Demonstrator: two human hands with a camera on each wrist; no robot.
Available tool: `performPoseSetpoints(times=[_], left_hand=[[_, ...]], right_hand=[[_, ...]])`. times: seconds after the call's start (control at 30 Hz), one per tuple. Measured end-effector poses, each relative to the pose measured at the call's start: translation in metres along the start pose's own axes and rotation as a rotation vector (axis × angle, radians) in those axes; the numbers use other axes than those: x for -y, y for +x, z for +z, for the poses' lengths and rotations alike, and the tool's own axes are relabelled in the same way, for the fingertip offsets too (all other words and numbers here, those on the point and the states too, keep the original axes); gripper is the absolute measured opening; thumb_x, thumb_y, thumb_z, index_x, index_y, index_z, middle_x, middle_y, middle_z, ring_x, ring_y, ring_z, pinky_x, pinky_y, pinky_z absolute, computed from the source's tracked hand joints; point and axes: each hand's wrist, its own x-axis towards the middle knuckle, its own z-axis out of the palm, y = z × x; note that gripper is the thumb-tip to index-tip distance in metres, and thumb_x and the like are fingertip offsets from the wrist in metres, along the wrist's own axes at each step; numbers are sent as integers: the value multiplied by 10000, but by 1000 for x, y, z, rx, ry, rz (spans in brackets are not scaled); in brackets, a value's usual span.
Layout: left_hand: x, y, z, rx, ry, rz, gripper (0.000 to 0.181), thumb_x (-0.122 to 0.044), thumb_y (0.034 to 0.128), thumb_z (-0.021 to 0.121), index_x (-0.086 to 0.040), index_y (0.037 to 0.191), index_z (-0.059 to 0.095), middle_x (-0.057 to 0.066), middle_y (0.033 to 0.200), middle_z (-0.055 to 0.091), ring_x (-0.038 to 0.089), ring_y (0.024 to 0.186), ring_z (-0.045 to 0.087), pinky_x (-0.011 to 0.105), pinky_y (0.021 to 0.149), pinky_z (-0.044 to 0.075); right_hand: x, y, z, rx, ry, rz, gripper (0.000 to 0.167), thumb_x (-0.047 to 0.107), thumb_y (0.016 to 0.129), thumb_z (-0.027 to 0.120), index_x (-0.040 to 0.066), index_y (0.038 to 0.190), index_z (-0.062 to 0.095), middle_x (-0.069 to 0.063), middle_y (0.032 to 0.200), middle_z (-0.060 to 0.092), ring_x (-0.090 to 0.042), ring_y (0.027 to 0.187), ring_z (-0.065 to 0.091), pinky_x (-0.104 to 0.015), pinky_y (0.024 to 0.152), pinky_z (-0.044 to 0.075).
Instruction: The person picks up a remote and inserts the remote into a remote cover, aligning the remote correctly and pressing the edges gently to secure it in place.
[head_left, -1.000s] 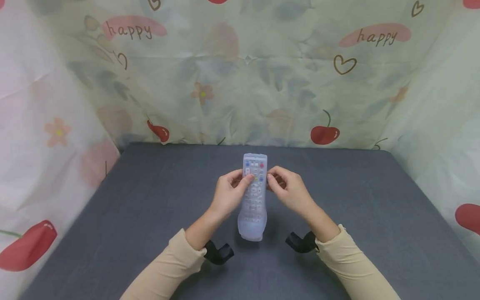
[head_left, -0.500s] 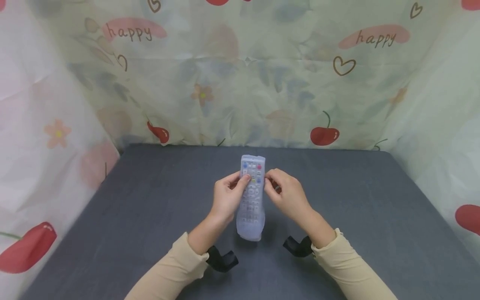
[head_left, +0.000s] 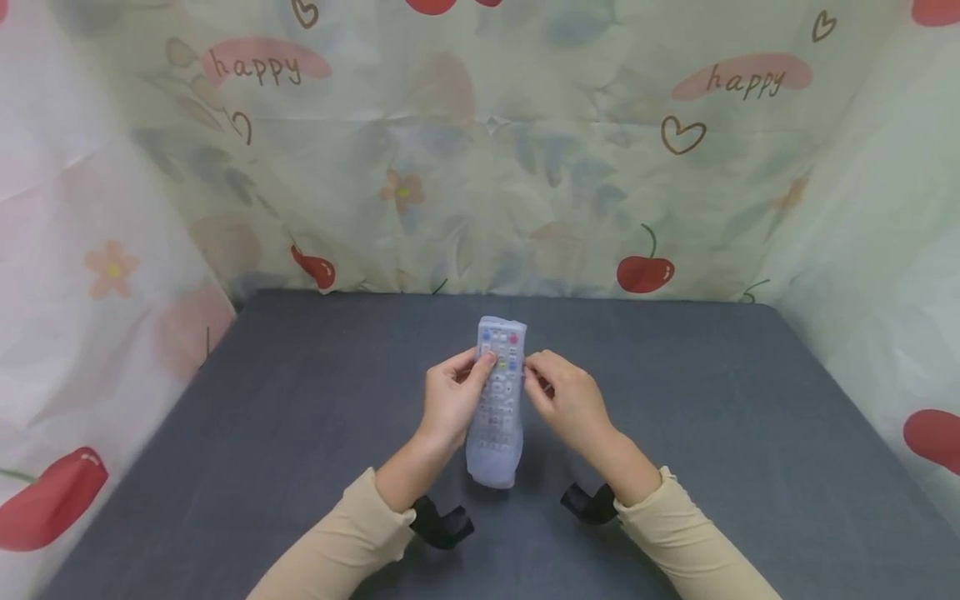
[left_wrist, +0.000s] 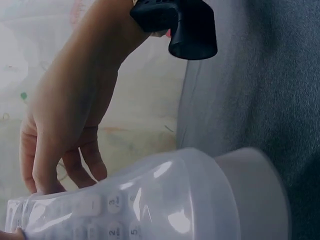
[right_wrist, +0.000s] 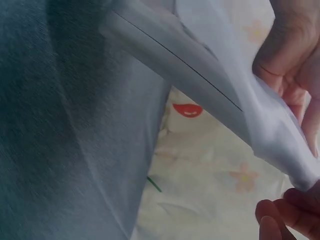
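A remote control [right_wrist: 190, 75] with coloured and numbered buttons is held tilted over the table, its lower end toward the person. A translucent soft cover [left_wrist: 165, 200] lies over its button face; in the right wrist view the cover hangs loose along one side and the bare pale body shows. My left hand [head_left: 448, 402] grips the remote by its left edge, thumb on the upper buttons. At the right edge, near the top, my right hand [head_left: 576, 407] pinches the cover's rim between thumb and curled fingers. The remote's pale end [left_wrist: 260, 180] sticks out past the cover.
A dark grey table [head_left: 712, 417] lies beneath the hands. Patterned cloth walls [head_left: 495, 167] with cherries and hearts stand at its back and sides. Black wrist mounts [head_left: 442, 523] jut from both cuffs near the table.
Both hands and the remote have shifted slightly left and toward the person. The right fingers have curled tighter at the cover's right edge. The left grip stays the same.
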Motion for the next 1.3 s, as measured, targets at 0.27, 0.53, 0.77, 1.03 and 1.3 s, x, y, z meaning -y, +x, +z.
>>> performPoseSetpoints(times=[0.27, 0.53, 0.77, 1.03, 1.3], left_hand=[[-2, 6, -3, -14, 36, 37, 283, -162, 901, 617, 5, 1126, 662, 227, 996, 686, 57, 687, 603, 241, 610, 522], [-2, 6, 2, -32, 26, 82, 269, -156, 882, 645, 10, 1090, 678, 219, 989, 694, 57, 703, 619, 226, 611, 524], [-5, 5, 1, 38, 78, 111, 279, -180, 880, 649, 4, 1087, 679, 204, 987, 698, 94, 754, 639, 234, 630, 523], [-13, 11, -14, 200, 337, 169, 291, -152, 956, 512, 13, 1161, 636, 179, 1052, 693, 244, 913, 678, 311, 769, 557], [-11, 12, -18, 150, 413, 288, 201, -94, 886, 588, 24, 1000, 705, 141, 825, 718, 98, 674, 643, 228, 617, 537]], right_hand=[[7, -7, 8, 45, 125, 99, 283, 88, 951, 501, 11, 1210, 584, -109, 1002, 664, -170, 769, 654, -313, 655, 540], [11, -16, 21, 92, 389, 205, 517, 153, 924, 583, 50, 1381, 364, -213, 1144, 640, -279, 810, 705, -298, 649, 569], [8, -13, 24, 4, 431, 217, 407, 125, 901, 612, 21, 1261, 454, -215, 952, 700, -271, 738, 709, -292, 606, 562], [0, -11, 11, 74, 533, 348, 387, 122, 888, 631, 18, 1226, 474, -237, 977, 685, -285, 758, 706, -326, 643, 567], [-1, -14, 10, 144, 547, 373, 394, 135, 905, 610, 32, 1248, 445, -229, 982, 683, -262, 754, 708, -305, 639, 558]])
